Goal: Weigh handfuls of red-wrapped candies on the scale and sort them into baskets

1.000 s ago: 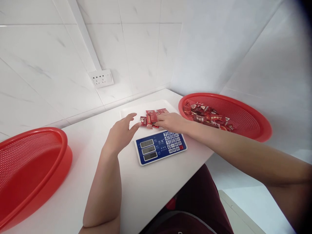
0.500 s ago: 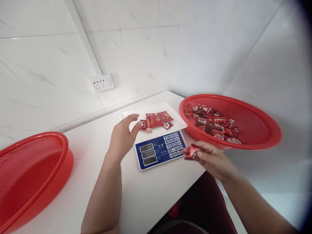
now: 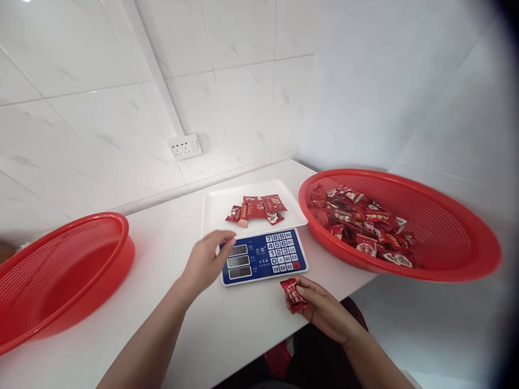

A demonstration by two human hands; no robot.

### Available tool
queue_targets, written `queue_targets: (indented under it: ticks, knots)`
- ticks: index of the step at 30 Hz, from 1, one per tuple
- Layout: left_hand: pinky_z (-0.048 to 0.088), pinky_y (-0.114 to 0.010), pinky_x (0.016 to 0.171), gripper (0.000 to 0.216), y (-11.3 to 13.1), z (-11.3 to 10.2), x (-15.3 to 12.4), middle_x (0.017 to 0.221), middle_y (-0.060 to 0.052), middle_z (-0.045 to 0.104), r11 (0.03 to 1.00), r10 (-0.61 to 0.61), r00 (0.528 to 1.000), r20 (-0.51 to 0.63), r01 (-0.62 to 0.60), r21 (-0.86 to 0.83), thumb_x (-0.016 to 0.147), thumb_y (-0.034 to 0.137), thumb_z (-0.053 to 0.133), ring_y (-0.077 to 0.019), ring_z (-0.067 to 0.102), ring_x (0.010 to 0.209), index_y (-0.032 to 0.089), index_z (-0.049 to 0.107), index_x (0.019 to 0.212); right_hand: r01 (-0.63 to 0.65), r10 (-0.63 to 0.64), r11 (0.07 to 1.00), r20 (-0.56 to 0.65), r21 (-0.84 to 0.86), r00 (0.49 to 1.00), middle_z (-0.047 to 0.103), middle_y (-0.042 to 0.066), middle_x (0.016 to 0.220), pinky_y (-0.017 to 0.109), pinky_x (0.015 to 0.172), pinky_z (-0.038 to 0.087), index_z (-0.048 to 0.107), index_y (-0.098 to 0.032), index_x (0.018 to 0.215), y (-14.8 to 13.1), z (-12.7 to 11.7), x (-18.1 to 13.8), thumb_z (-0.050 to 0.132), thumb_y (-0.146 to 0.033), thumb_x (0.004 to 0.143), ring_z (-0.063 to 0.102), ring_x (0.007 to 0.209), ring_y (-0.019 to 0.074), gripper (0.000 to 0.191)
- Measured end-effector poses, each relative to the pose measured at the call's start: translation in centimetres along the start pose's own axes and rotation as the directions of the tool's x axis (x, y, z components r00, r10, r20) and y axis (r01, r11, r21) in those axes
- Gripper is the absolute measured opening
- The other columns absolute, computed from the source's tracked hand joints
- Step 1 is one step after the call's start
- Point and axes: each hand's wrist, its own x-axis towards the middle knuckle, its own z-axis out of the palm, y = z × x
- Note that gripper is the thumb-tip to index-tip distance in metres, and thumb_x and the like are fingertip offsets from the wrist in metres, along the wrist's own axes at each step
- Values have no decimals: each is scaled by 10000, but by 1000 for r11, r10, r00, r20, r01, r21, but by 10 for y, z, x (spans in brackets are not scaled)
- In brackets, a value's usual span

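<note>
Between the fingers and thumb of my right hand (image 3: 322, 308) is a small red wrapped candy (image 3: 293, 295), held over the table edge in front of the scale. My left hand (image 3: 208, 262) hovers by the left end of the blue keypad and display panel (image 3: 263, 254) of a weighing scale. Its fingers curve with a gap to the thumb, and I see nothing in them. Several red snack packets (image 3: 256, 208) lie bunched on the scale's white tray (image 3: 214, 213). Lit digits show on the displays, too faint to read fully.
At right, a large red mesh basket (image 3: 454, 246) holds many red packets (image 3: 365, 224). Another red basket (image 3: 97, 270) stands at left. Under them is a white table (image 3: 162, 243), with a tiled wall and a power socket (image 3: 185, 146) behind.
My left hand has drawn back from the packets on the tray toward the display panel. My right hand, holding the candy, has moved down and left, nearer my body. The view has shifted slightly.
</note>
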Motion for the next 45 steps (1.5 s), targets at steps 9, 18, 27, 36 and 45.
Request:
queue_targets:
  ticks: [9, 18, 27, 36, 45]
  knots:
    - [490, -269, 692, 352, 20, 69, -97, 885, -17, 650, 890, -197, 901, 385, 329, -315, 836, 377, 503, -148, 582, 742, 257, 527, 1166, 126, 7, 872, 269, -474, 963, 536, -13, 757, 284, 683, 411, 584, -215, 892, 2, 13, -7, 566, -398, 824, 504, 706, 133, 196]
    - [396, -227, 593, 212, 24, 92, -84, 696, 19, 617, 861, -208, 901, 380, 353, -366, 803, 330, 538, -115, 518, 611, 212, 631, 953, 62, 41, 902, 228, -428, 973, 559, -12, 748, 246, 568, 417, 469, -203, 859, 10, 3, -5, 579, -451, 804, 541, 680, 130, 277]
    - [322, -217, 552, 177, 18, 93, -85, 595, 52, 476, 698, -303, 883, 360, 462, -546, 750, 313, 584, -93, 394, 566, 182, 477, 700, 85, 38, 868, 235, -489, 971, 583, 30, 812, 294, 636, 447, 538, -187, 980, 8, 5, -6, 604, -542, 740, 566, 762, 169, 434]
    - [288, -220, 535, 226, 18, 97, -90, 603, 51, 433, 766, -222, 899, 378, 401, -503, 787, 360, 536, -96, 348, 574, 186, 445, 677, 98, -21, 816, 140, -570, 990, 549, -6, 653, 244, 516, 393, 506, -182, 708, 15, 4, -9, 513, -525, 811, 513, 567, 120, 358]
    - [278, -220, 520, 313, 16, 97, -89, 588, 56, 407, 787, -166, 918, 360, 343, -512, 745, 432, 589, -95, 328, 565, 187, 420, 646, 133, -65, 759, 129, -637, 990, 554, -10, 625, 242, 505, 383, 500, -191, 694, 19, 4, -12, 503, -572, 791, 505, 540, 120, 393]
